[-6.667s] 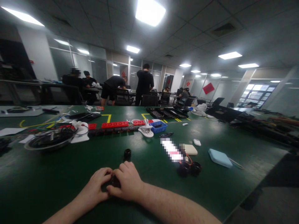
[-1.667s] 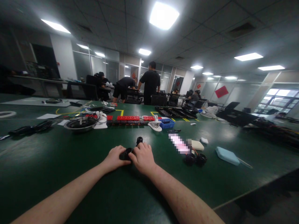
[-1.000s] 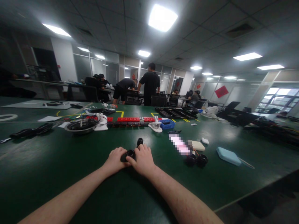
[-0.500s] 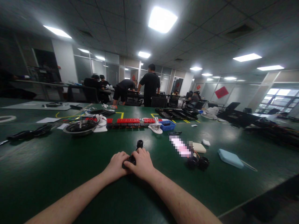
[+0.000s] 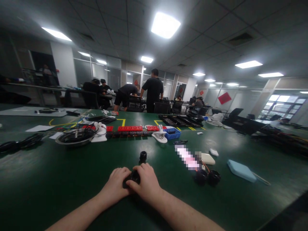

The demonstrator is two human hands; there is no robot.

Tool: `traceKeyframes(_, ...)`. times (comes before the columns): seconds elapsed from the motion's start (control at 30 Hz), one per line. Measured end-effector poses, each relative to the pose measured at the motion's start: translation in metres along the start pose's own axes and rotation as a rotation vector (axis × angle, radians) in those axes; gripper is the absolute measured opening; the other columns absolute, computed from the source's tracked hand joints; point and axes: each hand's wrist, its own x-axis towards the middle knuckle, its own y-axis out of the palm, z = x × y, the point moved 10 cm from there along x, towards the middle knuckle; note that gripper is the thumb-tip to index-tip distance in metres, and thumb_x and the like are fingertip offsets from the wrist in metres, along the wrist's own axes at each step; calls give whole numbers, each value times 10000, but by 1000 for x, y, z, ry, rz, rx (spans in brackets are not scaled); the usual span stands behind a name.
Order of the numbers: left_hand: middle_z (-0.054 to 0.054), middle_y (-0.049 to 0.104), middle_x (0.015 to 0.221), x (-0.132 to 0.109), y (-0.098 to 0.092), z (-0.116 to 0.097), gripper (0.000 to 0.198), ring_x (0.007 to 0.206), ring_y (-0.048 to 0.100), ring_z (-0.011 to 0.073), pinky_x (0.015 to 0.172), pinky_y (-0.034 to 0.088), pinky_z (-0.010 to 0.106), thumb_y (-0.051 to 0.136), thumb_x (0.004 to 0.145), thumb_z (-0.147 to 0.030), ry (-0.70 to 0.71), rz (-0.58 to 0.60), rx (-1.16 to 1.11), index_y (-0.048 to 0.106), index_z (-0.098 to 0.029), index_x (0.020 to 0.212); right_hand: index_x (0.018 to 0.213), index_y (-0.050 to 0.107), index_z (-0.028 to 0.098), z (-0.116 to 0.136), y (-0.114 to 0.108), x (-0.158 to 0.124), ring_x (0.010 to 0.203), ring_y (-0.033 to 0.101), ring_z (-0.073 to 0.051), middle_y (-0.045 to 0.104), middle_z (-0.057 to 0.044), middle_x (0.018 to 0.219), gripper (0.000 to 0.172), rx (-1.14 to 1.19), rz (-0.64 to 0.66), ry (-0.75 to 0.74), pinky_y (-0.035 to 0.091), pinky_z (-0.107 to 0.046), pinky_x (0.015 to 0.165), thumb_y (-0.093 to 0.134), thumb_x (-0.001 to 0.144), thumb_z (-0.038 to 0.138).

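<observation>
My left hand (image 5: 117, 182) is closed around the left side of a small black rounded object (image 5: 135, 175). From the other side my right hand (image 5: 147, 181) grips the same object, its thumb lying across the near side. Fingers cover most of the object, so its exact kind is hidden. Just beyond my right fingertips stands a short black cylindrical piece (image 5: 143, 156) with a round top; whether it joins the held object I cannot tell. Both hands rest low, at the green tabletop (image 5: 79, 183).
Right of my hands lie two black round parts (image 5: 207, 177) with orange wires, a cream case (image 5: 207, 158) and a light-blue case (image 5: 241, 170). Farther back are a blue bin (image 5: 172, 133), a red-topped strip (image 5: 131, 129), a white clip (image 5: 160, 134) and a metal bowl (image 5: 75, 138). People work beyond.
The view has shifted slightly, so the table things sit lower in the picture. Both hands stay on the black object with nearly the same grip.
</observation>
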Motion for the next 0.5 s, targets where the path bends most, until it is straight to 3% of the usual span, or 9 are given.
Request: traceKeyframes(0.5, 5, 533, 857, -2, -2, -7, 139, 833, 500, 192, 757, 393, 302, 548, 685, -295, 30, 30, -20, 580, -207, 787, 957, 590, 200, 3, -3, 0, 832, 444, -194, 521, -38, 868, 324, 49, -4, -49, 363, -297, 724, 641, 706, 397)
